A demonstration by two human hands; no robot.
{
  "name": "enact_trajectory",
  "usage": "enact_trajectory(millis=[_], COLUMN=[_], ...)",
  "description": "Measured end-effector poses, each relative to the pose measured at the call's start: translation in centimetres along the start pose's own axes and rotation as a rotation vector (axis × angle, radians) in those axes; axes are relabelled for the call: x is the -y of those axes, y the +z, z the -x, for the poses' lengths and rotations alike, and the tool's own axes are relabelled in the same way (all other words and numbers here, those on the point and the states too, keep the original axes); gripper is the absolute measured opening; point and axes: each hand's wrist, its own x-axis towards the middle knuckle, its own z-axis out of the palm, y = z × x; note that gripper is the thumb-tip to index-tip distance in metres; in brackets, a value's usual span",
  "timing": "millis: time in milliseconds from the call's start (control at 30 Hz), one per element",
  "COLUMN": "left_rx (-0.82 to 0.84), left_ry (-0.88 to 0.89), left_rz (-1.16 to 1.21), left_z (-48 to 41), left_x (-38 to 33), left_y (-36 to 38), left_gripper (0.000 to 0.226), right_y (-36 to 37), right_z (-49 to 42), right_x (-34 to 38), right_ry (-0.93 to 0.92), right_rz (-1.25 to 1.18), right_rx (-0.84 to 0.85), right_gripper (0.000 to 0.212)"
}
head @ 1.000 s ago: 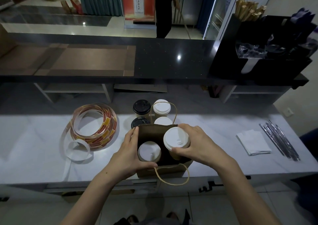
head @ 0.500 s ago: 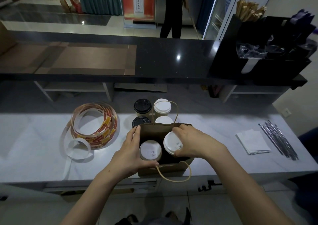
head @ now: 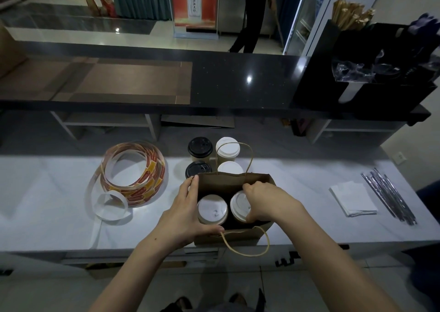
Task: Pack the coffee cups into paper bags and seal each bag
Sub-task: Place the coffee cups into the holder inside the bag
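Observation:
An open brown paper bag [head: 234, 181] with twine handles stands at the counter's near edge. Inside it are two white-lidded cups, one on the left [head: 212, 209] and one on the right [head: 239, 206]. My left hand [head: 184, 212] grips the bag's left rim, thumb across the front edge. My right hand [head: 266, 201] reaches into the bag, its fingers curled round the right cup's lid. Behind the bag stand two black-lidded cups [head: 200, 146] and two white-lidded cups [head: 227, 147].
A coil of red and yellow sticker tape [head: 133, 175] lies to the left on the white counter [head: 47, 197]. Napkins [head: 352, 198] and wrapped straws [head: 388, 195] lie at the right. A black raised counter [head: 238, 80] and a black organizer [head: 381, 66] stand behind.
My right hand has lowered the right white-lidded cup down into the bag beside the first one. My left hand has kept its hold on the bag's left side.

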Motion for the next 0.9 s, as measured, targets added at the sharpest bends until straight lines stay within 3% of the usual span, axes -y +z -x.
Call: enact_trajectory(millis=[900], left_rx=[0.003], left_ry=[-0.002], left_rz=[-0.009], left_z=[-0.1], left_x=[0.2], left_y=[0.0], left_gripper=[0.147], right_y=[1.8], right_z=[-2.2], right_x=[1.2], right_ry=[0.028], right_rz=[0.107], right_rx=[0.081], right_gripper=[0.054])
